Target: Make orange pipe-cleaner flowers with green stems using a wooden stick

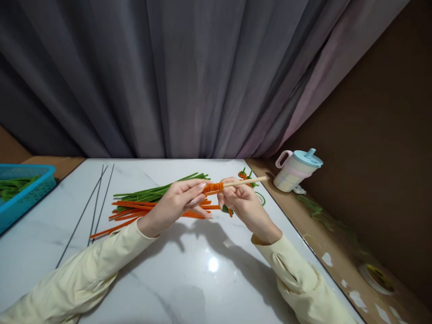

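Above the white tabletop, my left hand and my right hand both close around a light wooden stick. An orange pipe cleaner is wound in tight coils round the stick between my hands. The fingers of my left hand pinch the coiled end. My right hand grips the stick just past the coils, and its bare end points right. Under and behind my left hand lie a bundle of green pipe cleaners and loose orange pipe cleaners.
Thin dark rods lie at the left, beside a blue basket with green pieces. Small orange-and-green pieces and a tape roll are behind my right hand. A lidded cup stands at the right; another roll lies nearer.
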The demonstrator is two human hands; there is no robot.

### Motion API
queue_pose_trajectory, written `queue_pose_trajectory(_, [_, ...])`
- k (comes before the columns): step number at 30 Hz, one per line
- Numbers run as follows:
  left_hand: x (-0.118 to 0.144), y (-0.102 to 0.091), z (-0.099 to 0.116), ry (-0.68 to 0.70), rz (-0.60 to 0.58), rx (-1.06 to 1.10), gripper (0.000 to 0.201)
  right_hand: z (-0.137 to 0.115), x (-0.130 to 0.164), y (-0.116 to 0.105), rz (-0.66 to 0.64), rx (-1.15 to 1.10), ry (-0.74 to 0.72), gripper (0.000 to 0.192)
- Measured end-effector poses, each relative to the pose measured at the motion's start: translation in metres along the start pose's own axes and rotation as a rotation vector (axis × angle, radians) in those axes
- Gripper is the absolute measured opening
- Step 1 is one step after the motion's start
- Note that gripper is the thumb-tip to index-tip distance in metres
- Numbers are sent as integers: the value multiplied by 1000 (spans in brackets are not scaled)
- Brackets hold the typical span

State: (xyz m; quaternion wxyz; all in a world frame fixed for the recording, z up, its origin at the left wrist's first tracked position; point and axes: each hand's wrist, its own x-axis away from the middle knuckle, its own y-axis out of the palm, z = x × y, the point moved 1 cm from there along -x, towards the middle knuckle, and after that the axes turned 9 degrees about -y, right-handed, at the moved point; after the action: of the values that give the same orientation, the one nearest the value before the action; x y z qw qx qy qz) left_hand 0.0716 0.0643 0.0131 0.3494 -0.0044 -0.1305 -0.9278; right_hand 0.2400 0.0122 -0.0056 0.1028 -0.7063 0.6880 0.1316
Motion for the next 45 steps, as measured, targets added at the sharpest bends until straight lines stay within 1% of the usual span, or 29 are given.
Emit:
queue_pose_trajectory(2, [0, 0, 0, 77, 86, -127, 39, 0, -1, 2, 29, 16, -2, 23])
queue_pose_trajectory(4, [0, -2, -3, 199, 173, -325, 36, 0, -1, 5, 56, 22, 7, 25])
queue_pose_trajectory(5, [0, -3, -4, 298, 226, -453, 33, -1, 0, 6, 60, 28, 15, 25])
queue_pose_trajectory(6, [0, -5, -7, 425, 281, -600, 30, -1, 0, 8, 58, 43, 24, 24])
queue_pose_trajectory(9, [-2, -8, -15, 838, 403, -1082, 25, 0, 4, 10, 48, 152, 27, 21])
queue_pose_trajectory(10, [-3, -9, -18, 921, 418, -1215, 26, 0, 5, 10, 51, 220, 9, 19])
queue_pose_trajectory(11, [-4, -10, -21, 948, 417, -1321, 28, -1, 6, 10, 58, 310, -20, 17])
queue_pose_trajectory(12, [-5, -10, -22, 926, 400, -1400, 29, -2, 7, 9, 59, 417, -54, 14])
queue_pose_trajectory(13, [-5, -11, -22, 873, 367, -1449, 30, -4, 8, 9, 41, 537, -86, 13])
queue_pose_trajectory(14, [-5, -11, -20, 800, 316, -1473, 29, -6, 9, 8, 2, 659, -113, 14])
queue_pose_trajectory(16, [-3, -10, -13, 641, 179, -1465, 27, -12, 10, 5, -119, 871, -149, 19])
queue_pose_trajectory(18, [1, -9, -4, 515, 54, -1427, 25, -18, 11, 0, -242, 990, -166, 24])
queue_pose_trajectory(20, [5, -8, 6, 444, -21, -1396, 28, -25, 11, -5, -313, 1009, -176, 26])
queue_pose_trajectory(22, [8, -8, 12, 410, -68, -1373, 29, -30, 11, -9, -366, 941, -163, 27])
queue_pose_trajectory(25, [9, -8, 16, 365, -116, -1352, 28, -35, 10, -11, -441, 801, -136, 25])
queue_pose_trajectory(30, [7, -9, 13, 272, -146, -1357, 25, -36, 11, -13, -462, 741, -137, 22])
queue_pose_trajectory(34, [7, -8, 10, 280, -224, -1292, 23, -34, 9, -17, -499, 665, -70, 18])
queue_pose_trajectory(37, [7, -6, 10, 314, -258, -1252, 24, -28, 7, -21, -505, 409, 50, 15])
queue_pose_trajectory(39, [6, -6, 10, 339, -262, -1209, 24, -21, 4, -22, -483, 208, 118, 20])
queue_pose_trajectory(41, [4, -6, 10, 337, -250, -1146, 26, -12, 2, -21, -437, 55, 159, 27])
queue_pose_trajectory(43, [2, -8, 8, 291, -224, -1062, 29, -2, -1, -19, -374, -63, 165, 30])
queue_pose_trajectory(45, [-1, -9, 6, 234, -184, -981, 31, 6, -3, -18, -307, -155, 135, 30])
